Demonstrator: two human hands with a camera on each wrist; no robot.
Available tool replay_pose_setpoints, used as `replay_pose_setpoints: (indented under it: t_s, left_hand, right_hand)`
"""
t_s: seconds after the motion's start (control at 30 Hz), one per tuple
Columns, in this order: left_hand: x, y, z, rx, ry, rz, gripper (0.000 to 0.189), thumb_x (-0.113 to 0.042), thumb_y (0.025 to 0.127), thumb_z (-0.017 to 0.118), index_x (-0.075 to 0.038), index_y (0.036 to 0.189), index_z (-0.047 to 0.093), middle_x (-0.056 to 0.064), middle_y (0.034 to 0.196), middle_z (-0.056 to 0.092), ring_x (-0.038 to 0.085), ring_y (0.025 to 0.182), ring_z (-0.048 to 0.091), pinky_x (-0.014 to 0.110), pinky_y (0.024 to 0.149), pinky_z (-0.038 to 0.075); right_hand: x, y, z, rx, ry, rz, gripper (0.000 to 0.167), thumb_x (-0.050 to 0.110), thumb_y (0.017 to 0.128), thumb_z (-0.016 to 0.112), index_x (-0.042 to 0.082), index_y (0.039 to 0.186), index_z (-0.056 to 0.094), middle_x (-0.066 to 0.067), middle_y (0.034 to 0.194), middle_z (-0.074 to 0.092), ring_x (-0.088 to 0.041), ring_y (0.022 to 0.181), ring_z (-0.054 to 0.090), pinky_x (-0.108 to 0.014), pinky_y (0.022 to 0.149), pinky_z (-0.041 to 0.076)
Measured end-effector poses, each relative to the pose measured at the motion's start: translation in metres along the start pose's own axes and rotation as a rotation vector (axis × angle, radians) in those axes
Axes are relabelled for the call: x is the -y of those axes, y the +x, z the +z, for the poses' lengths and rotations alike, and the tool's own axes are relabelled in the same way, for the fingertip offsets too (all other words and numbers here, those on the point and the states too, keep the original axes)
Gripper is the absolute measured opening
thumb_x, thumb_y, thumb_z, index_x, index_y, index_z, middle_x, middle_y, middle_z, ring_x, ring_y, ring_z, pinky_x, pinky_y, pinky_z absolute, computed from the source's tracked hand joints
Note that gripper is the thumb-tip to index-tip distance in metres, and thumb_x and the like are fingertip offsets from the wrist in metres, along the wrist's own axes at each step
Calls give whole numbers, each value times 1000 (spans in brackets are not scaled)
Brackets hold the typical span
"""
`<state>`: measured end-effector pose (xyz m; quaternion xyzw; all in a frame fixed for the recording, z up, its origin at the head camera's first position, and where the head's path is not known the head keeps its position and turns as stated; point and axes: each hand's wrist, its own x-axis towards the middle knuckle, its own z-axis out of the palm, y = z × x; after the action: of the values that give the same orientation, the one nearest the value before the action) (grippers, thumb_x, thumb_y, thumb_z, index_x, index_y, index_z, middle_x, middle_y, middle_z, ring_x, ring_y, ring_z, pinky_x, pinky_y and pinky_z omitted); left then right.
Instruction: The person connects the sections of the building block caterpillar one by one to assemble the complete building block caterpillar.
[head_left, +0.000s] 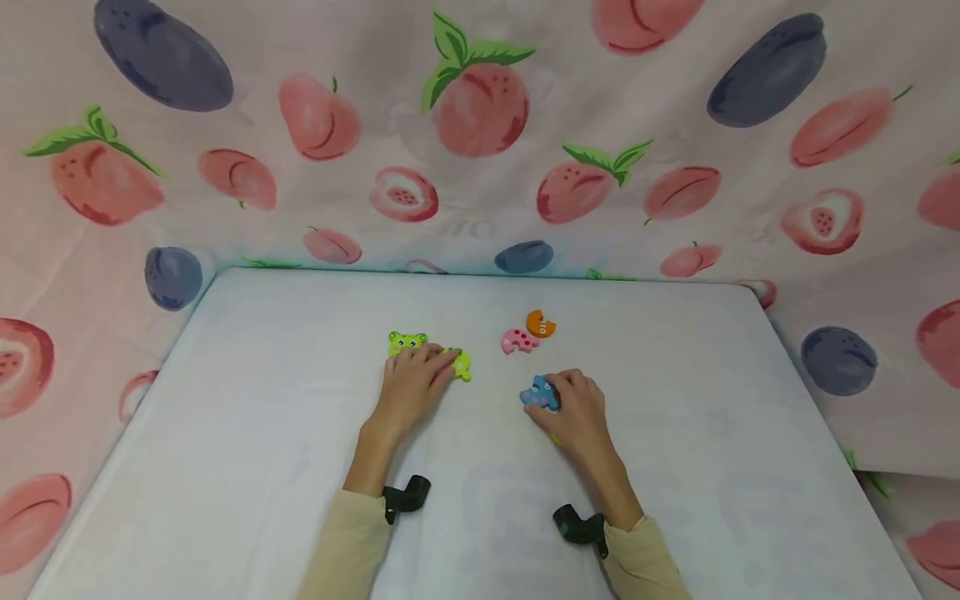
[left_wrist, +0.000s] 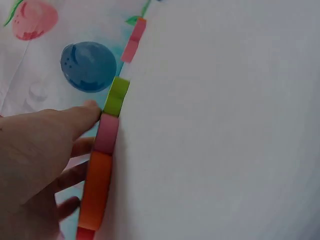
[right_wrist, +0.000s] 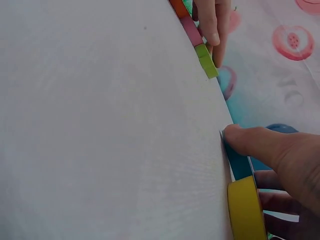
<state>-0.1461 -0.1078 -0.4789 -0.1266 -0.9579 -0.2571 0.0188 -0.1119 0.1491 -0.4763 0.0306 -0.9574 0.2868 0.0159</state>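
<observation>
My left hand (head_left: 411,383) lies over a row of flat coloured pieces, its fingers touching them from above. A green animal-face piece (head_left: 407,340) shows past the fingertips, and another green piece (head_left: 461,364) lies by the thumb. Pink (left_wrist: 106,134), orange (left_wrist: 95,190) and red parts of that row show in the left wrist view. My right hand (head_left: 581,417) pinches a blue spotted puzzle piece (head_left: 538,394) between thumb and fingers. A yellow piece (right_wrist: 246,207) adjoins the blue one, mostly hidden under the hand in the head view.
A pink spotted piece (head_left: 518,340) and an orange piece (head_left: 540,323) with a notch lie touching or nearly so, farther back between the hands. The white table (head_left: 300,433) meets a fruit-print cloth (head_left: 450,225) at its back edge.
</observation>
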Motion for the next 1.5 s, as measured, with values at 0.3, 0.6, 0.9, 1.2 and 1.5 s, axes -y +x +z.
replay_pose_setpoints:
  t_s: [0.3, 0.6, 0.9, 1.2, 1.5]
  left_hand:
    - [-9, -7, -5, 35, 163, 42, 39, -24, 99, 54, -22, 138, 55, 19, 153, 36, 46, 142, 29, 59, 116, 25]
    - [-11, -6, -3, 56, 205, 16, 41, -26, 100, 51, -26, 141, 52, 20, 152, 38, 48, 144, 26, 58, 116, 26]
    - [-14, -5, -6, 104, 159, 83, 41, -16, 100, 50, -20, 141, 52, 2, 151, 45, 54, 143, 22, 73, 110, 20]
    - [-7, -8, -16, 132, 145, 120, 39, -21, 100, 52, -24, 139, 54, -2, 150, 46, 47, 145, 25, 69, 112, 22]
    - [-5, -8, -15, 88, 109, 131, 35, -22, 100, 54, -22, 134, 59, 0, 146, 51, 45, 143, 30, 68, 112, 23]
  right_hand:
    - [-1, -2, 1, -21, -15, -16, 52, 33, 78, 80, 3, 117, 66, -16, 110, 57, -33, 102, 52, -54, 104, 37]
    - [-2, -2, 1, -33, -23, -27, 52, 34, 77, 80, 5, 117, 65, -15, 109, 57, -31, 101, 52, -54, 103, 37]
    - [-1, -2, 3, -28, -4, -21, 53, 34, 77, 80, 5, 118, 65, -15, 104, 54, -30, 97, 50, -52, 99, 37]
    - [0, -1, 3, -34, -16, -25, 54, 36, 77, 81, 6, 118, 66, -14, 102, 53, -29, 95, 50, -50, 95, 38]
    - [-1, -1, 6, -35, -32, -35, 52, 37, 77, 80, 7, 118, 66, -13, 103, 54, -29, 98, 51, -51, 97, 38]
